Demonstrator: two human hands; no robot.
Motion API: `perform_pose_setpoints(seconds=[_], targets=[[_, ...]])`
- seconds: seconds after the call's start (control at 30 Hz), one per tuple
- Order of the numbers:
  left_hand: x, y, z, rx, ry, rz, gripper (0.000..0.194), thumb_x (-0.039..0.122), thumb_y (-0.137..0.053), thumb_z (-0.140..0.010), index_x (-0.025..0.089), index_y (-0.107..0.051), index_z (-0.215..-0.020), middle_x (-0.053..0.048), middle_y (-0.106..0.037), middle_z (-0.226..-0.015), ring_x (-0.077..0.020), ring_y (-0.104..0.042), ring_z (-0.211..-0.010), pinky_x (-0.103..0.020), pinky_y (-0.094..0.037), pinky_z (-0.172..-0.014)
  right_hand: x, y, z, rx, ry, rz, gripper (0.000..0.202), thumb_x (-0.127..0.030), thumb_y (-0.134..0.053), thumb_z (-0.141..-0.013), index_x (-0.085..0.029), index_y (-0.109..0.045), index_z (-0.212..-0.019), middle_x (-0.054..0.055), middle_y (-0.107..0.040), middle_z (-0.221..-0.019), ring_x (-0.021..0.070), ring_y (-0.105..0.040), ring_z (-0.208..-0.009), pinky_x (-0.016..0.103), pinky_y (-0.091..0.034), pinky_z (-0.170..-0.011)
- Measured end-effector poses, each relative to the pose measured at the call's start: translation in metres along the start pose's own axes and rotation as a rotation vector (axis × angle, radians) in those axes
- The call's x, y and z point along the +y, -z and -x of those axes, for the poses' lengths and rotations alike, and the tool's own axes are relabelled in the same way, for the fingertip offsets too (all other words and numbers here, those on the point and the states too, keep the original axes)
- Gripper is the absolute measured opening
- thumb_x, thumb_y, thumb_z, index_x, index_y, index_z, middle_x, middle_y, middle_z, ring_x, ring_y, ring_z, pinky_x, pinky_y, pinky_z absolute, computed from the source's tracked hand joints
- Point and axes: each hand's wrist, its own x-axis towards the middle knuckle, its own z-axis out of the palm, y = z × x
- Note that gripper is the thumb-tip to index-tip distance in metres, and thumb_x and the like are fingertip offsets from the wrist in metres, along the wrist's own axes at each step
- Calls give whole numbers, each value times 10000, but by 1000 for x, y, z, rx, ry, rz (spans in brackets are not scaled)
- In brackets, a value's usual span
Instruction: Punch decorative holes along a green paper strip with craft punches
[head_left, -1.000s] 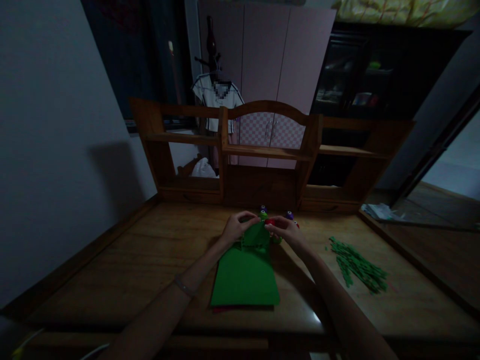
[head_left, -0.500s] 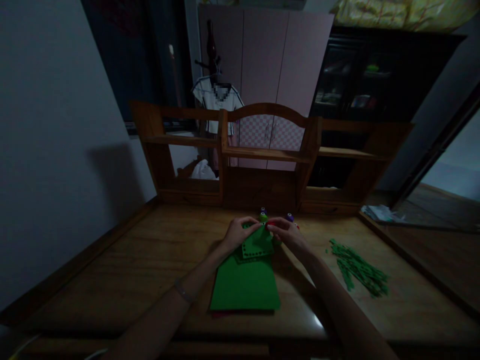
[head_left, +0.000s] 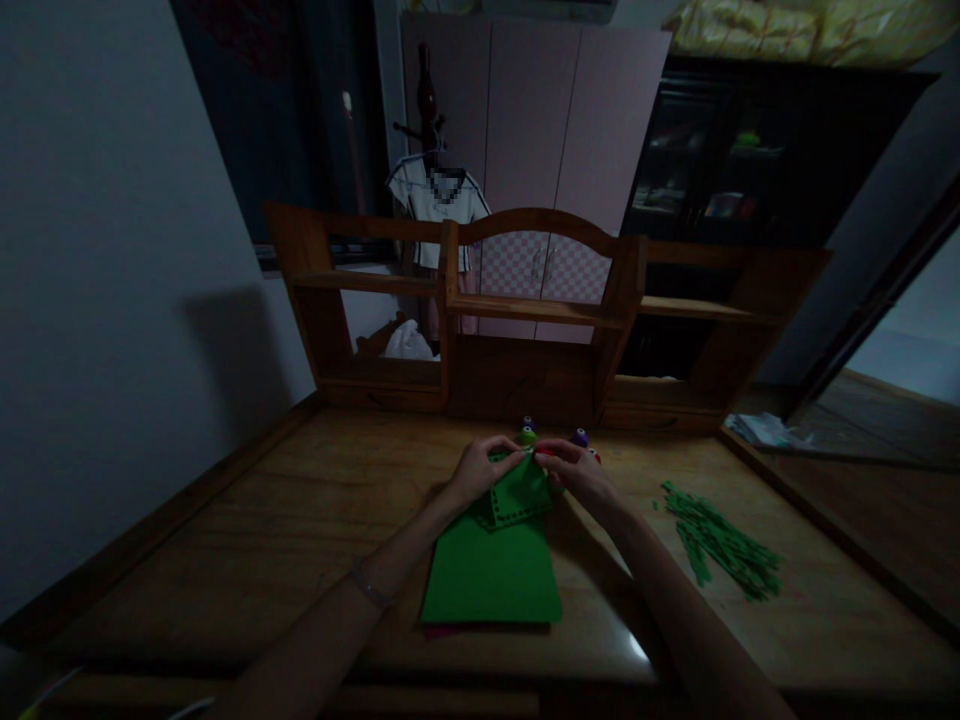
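A small green sheet (head_left: 519, 492) with a row of dark marks along its edges hangs tilted between my hands. My left hand (head_left: 482, 468) pinches its upper left part. On its upper right, my right hand (head_left: 577, 468) is closed, with a small red object (head_left: 544, 455) at the fingertips. Below lies a larger green sheet (head_left: 495, 580), flat on the table, with a bit of pink showing under its front edge. Just behind the hands stand a light green piece (head_left: 527, 437) and a purple piece (head_left: 580, 437), each with an eye-like white spot.
Many thin green strips (head_left: 724, 540) lie piled on the wooden table (head_left: 300, 520) at the right. A wooden shelf unit (head_left: 525, 312) runs along the table's back edge. A wall (head_left: 135, 250) borders the left side.
The small green sheet has turned slightly and shifted a little to the right between my hands. Both hands keep nearly the same place and grip.
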Motion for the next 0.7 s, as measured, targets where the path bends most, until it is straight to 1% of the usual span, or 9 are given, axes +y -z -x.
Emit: perform_pose_setpoints(seconds=[0.27, 0.47, 0.6, 0.7], targets=[[3, 0, 0, 0, -18, 17, 288, 426, -584, -792, 164, -676, -869, -50, -693, -861, -171, -637, -803, -265, -485, -752, 4, 3, -1, -27, 25, 120, 433, -431, -745, -625, -197, -645, -975, 15, -635, -751, 126, -549, -620, 232, -383, -525], [4, -2, 1, 27, -37, -60, 271, 419, -565, -808, 184, -681, -879, -41, -694, -873, -172, -633, -829, -265, -473, -772, 7, 2, -2, -54, 28, 182, 459, -422, -752, -624, -198, -632, -1007, 0, -616, -709, 111, -531, -574, 218, -365, -497], [6, -1, 2, 16, -46, -91, 263, 406, -556, -815, 188, -685, -886, -38, -696, -890, -178, -631, -851, -270, -466, -784, 4, -1, 0, -39, 62, 189, 477, -431, -761, -604, -184, -629, -989, -7, -599, -685, 114, -529, -583, 210, -359, -490], [8, 0, 2, 10, -56, -102, 248, 388, -549, -820, 186, -683, -869, -31, -697, -876, -175, -632, -842, -266, -464, -782, 2, -3, 1, -36, 47, 176, 487, -444, -764, -592, -190, -625, -983, -1, -611, -709, 118, -538, -592, 208, -360, -486]])
